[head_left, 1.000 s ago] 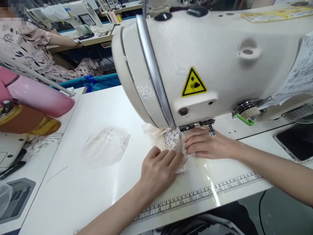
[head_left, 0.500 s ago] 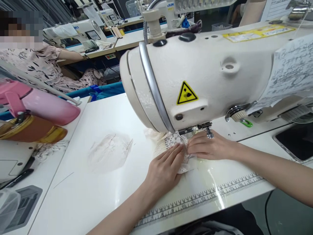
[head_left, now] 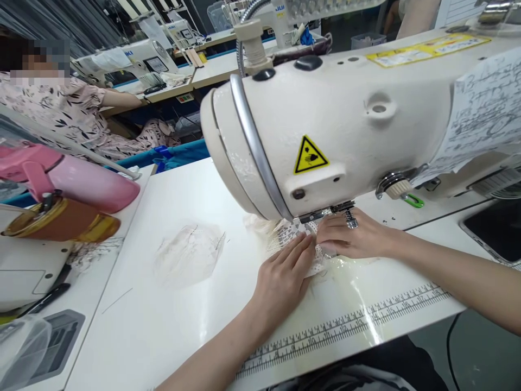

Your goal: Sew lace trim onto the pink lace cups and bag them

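A piece of pale lace fabric (head_left: 285, 232) lies on the white table under the head of a sewing machine (head_left: 345, 114). My left hand (head_left: 283, 274) rests flat on the lace, its fingers stretched toward the needle area. Bent over the lace's right side, my right hand (head_left: 353, 234) pinches it close to the metal parts below the head. Those parts partly cover the right fingers, and the needle itself is hidden. Farther left on the table is a sheer, pale fabric piece (head_left: 189, 255) with thread ends on it.
A printed ruler (head_left: 345, 328) runs along the table's front edge. At left stand a pink bottle (head_left: 89, 176) and a brown-yellow tape roll (head_left: 61, 220). A phone (head_left: 494, 231) lies at right. Another person (head_left: 77, 117) sits at the back left, near other sewing machines.
The view has shifted slightly. My left hand and the lace have slid a little inward toward the needle area. The right fingers are more bent than before.
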Motion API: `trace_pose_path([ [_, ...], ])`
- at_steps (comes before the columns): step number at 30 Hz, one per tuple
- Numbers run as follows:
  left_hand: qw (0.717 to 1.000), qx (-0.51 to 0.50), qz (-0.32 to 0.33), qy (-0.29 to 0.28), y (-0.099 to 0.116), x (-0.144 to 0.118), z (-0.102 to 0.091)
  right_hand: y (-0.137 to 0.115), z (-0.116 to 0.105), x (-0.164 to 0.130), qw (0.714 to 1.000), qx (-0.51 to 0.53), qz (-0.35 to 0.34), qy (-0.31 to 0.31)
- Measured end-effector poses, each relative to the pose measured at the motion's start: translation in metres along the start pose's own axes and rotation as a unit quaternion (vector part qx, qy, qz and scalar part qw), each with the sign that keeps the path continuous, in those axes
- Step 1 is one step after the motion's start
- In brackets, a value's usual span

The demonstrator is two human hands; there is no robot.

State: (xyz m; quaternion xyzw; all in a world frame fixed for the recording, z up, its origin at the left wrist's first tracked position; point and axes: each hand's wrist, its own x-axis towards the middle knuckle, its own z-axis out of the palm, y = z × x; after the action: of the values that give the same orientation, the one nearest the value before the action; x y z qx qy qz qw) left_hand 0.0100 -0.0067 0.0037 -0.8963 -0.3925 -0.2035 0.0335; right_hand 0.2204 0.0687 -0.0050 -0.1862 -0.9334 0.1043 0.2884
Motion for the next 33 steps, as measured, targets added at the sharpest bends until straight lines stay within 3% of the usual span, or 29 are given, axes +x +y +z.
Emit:
trace_pose_path([
  [5,1.0,-0.002,0.007,-0.002,-0.002,-0.001,-0.003,-0.004,0.001,0.001,1.0,-0.003,-0.016,-0.014],
  [12,0.999,-0.012,-0.052,0.013,-0.008,-0.004,-0.005,-0.011,0.015,0.0,0.999,-0.004,-0.028,-0.029],
  [21,0.996,-0.012,-0.094,0.004,-0.014,-0.002,-0.003,-0.012,0.023,0.003,0.999,-0.038,-0.021,0.016],
  [33,0.996,0.006,-0.091,0.005,-0.015,0.002,-0.002,-0.021,0.012,0.006,0.987,-0.144,0.021,0.074],
])
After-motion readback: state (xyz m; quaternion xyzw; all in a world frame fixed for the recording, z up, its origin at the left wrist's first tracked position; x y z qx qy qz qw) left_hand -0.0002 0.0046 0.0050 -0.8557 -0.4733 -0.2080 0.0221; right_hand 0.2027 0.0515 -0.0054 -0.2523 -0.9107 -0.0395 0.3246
